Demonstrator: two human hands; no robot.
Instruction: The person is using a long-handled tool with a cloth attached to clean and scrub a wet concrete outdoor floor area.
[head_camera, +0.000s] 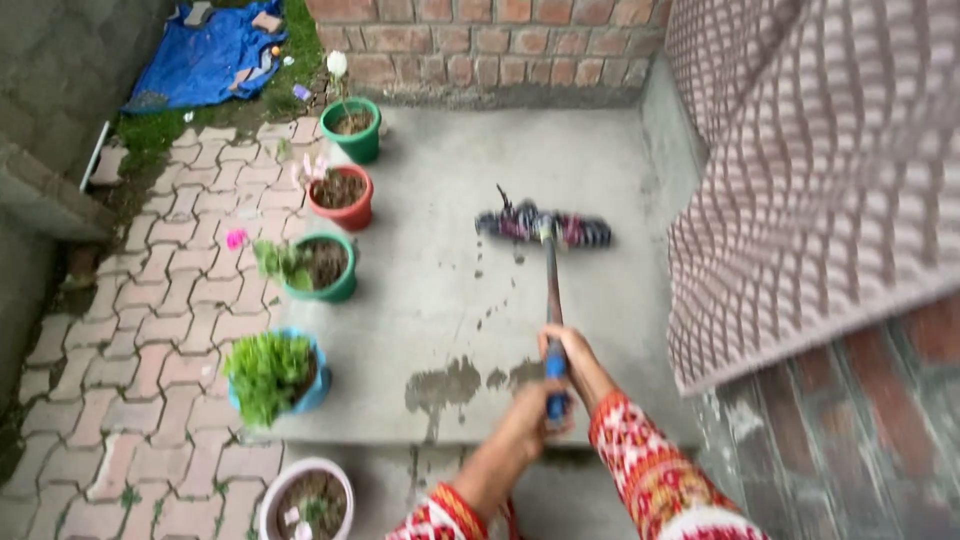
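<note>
The mop head (543, 229) on the far slab is smeared by motion, its strands impossible to separate. The white pot (305, 500) at the near left is cut by the bottom edge. Both hands (548, 385) cover the handle's end, fingers blurred.

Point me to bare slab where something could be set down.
Free: concrete slab between broom head and brick wall; also between the handle and pots. Crowded: left edge, flowerpot row; near edge holds wet patches and both hands.
</note>
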